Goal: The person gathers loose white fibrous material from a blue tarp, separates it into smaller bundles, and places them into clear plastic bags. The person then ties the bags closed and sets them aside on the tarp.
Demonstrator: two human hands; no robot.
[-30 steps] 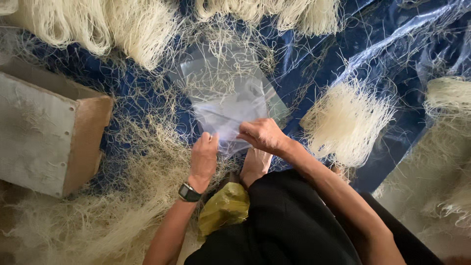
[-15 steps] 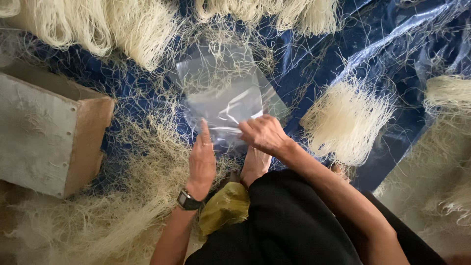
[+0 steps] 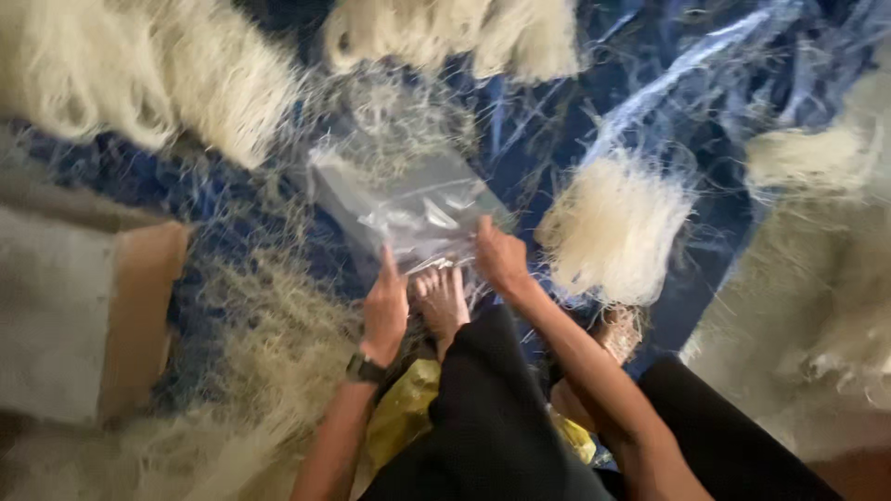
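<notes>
- A cardboard box (image 3: 88, 315) sits at the far left on the blue tarp (image 3: 548, 121), with loose pale strands scattered around it.
- The left hand (image 3: 385, 311), a watch on its wrist, lies flat with fingers together, its fingertips touching the near left edge of the clear plastic bag (image 3: 404, 209).
- The bag lies just beyond both hands, its long axis running up-left to down-right; it looks thin, glossy, crinkled and see-through.
- A bare foot (image 3: 444, 301) rests between the hands, under the bag's near edge.
- The right hand (image 3: 501, 260) pinches the bag's near right corner; both hands are about equally near.
- A pale noodle bundle (image 3: 617, 227) lies to the right, apart from the bag.
</notes>
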